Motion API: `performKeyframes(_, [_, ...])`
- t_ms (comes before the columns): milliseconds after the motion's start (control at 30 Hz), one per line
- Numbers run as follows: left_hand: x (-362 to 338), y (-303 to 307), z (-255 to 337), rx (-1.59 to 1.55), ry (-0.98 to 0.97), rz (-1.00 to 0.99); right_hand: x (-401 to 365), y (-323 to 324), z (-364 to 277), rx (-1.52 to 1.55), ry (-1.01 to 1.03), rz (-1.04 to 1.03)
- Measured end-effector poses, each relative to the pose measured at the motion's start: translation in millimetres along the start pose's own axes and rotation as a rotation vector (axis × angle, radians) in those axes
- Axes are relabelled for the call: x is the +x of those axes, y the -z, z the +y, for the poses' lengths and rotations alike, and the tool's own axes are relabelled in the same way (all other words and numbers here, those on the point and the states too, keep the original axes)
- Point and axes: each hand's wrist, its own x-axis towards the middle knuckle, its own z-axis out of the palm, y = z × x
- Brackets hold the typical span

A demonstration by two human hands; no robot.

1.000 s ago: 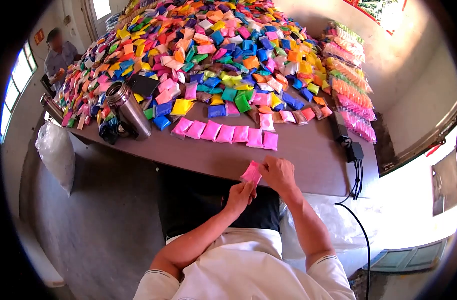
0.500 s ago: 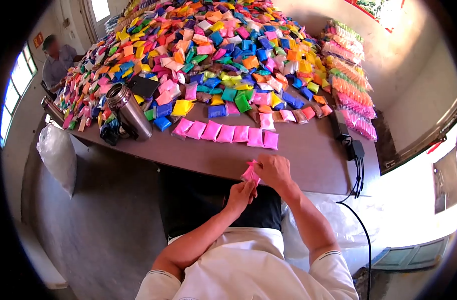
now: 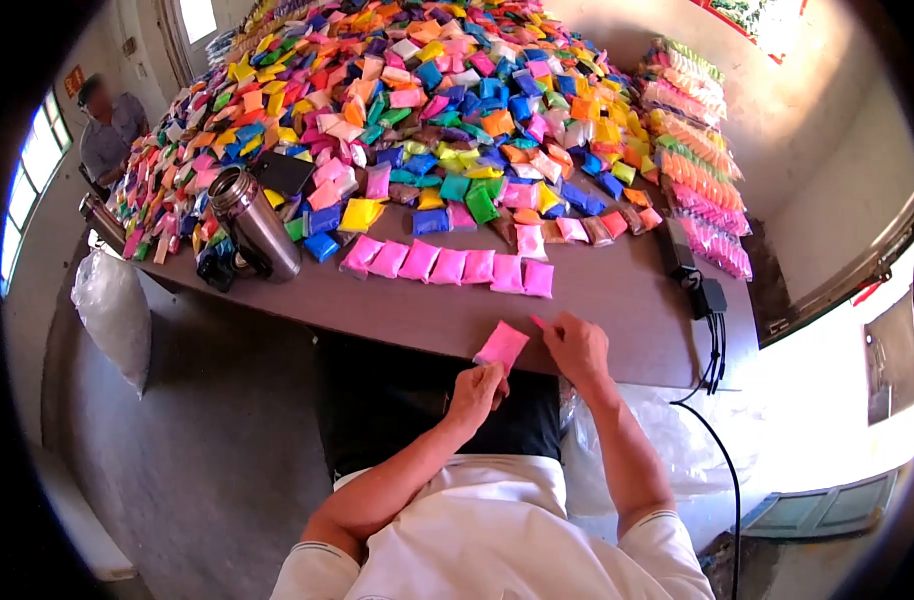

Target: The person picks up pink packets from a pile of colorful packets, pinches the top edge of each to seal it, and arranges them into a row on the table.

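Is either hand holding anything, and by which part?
The left hand grips a pink packet by its lower end. The right hand pinches a small pink piece; which part is unclear.

Left hand [image 3: 475,392] holding packet [image 3: 504,344], 7-packet row [image 3: 448,266]

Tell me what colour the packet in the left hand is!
Pink. The packet in the left hand shows in the head view.

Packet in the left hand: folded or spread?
Spread: the packet shows a broad pink face beyond the left hand, which pinches its near end; no fold is visible.
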Motion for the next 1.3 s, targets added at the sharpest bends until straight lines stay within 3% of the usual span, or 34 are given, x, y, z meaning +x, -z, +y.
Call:
performKeyframes(133, [4,0,-3,-0.019,-0.048,0.011,-8,20,-19,0.177,-0.087,-0.080])
performKeyframes(200, [7,-1,-5,-0.041,-0.004,-0.015,-16,10,-27,0.209,0.076,-0.078])
performKeyframes(267, [6,-3,-2,-0.058,0.038,-0.025,-16,5,-31,0.167,0.103,-0.137])
performKeyframes(367, [8,0,0,-0.019,0.000,-0.048,-11,1,-30,0.144,0.016,-0.175])
performKeyframes(567, [4,-1,1,-0.010,-0.018,-0.010,-9,-12,-8,-0.042,-0.078,-0.007])
performKeyframes(633, [3,2,4,-0.003,-0.006,-0.008,-3,-1,-9,0.063,-0.225,-0.018])
performKeyframes(833, [4,-3,3,-0.074,0.045,-0.041,-26,12,-46,0.047,-0.246,-0.215])
performKeyframes(933, [3,-1,2,-0.040,0.069,-0.078,-23,13,-46,0.086,-0.272,-0.214])
performKeyframes(1067, [0,-1,7,-0.012,0.103,-0.137,-17,11,-32,0.096,-0.261,-0.273])
performKeyframes(1300, [-5,9,2,0.058,0.171,-0.135,9,23,39,0.024,-0.445,-0.067])
